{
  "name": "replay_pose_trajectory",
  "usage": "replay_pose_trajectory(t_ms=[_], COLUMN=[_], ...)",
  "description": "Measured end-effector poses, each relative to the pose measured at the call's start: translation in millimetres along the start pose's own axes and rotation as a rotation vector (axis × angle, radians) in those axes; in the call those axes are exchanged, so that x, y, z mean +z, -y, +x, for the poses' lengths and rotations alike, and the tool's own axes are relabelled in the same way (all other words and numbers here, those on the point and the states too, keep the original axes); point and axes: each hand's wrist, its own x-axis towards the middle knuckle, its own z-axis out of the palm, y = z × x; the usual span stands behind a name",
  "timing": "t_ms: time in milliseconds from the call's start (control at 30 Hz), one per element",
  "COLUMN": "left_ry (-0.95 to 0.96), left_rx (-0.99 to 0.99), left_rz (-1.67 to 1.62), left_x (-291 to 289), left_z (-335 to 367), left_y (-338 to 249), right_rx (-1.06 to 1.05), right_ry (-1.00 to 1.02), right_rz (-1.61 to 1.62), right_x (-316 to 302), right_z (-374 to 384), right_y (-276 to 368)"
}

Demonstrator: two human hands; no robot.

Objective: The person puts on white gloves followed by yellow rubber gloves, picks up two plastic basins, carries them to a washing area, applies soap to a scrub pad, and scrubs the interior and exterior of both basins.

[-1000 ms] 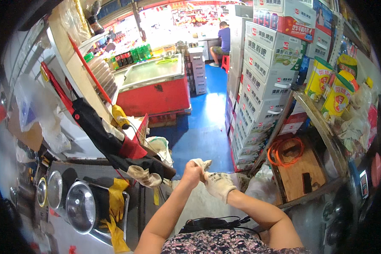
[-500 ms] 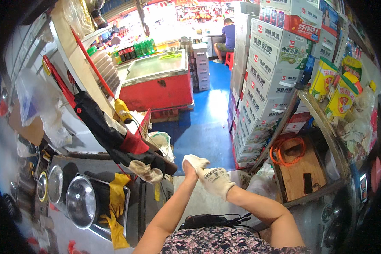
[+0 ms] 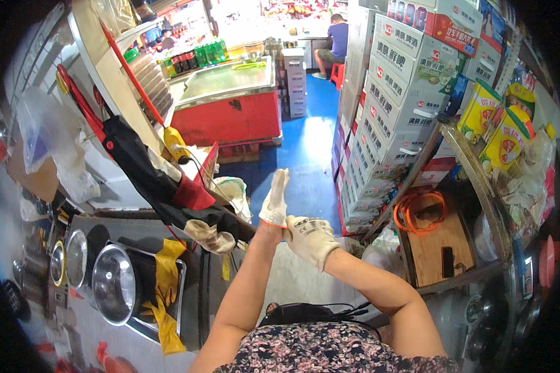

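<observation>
Now | left hand (image 3: 275,199) raised, fingers straight | right hand (image 3: 309,239) at wrist

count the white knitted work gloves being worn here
2. One white knitted work glove is on the left hand, fingers up; the other white glove is on the right hand, gripping the left wrist. Another pale glove lies unworn beside them.

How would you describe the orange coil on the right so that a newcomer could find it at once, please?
Start at the tall stack of white cartons right of the blue floor. Below them stands a tilted wooden board. The orange coil lies looped at its top edge, the only orange ring there, above the small dark slot in the wood.
</observation>
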Motion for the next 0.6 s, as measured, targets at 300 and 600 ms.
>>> replay_pose_trajectory(t_ms=[300, 600], left_ry=[-0.026, 0.290], left_rx=[0.080, 0.060], left_rz=[-0.092, -0.201], left_x=[38.6, 53.0], left_z=[-24.1, -26.0], left_y=[-26.3, -15.7], right_rx=[-0.235, -0.227], right_ry=[0.285, 0.443], right_rz=[0.165, 0.136], right_x=[-2.5, -18.9], right_z=[-8.4, -22.0], right_y=[-10.9, -19.9])
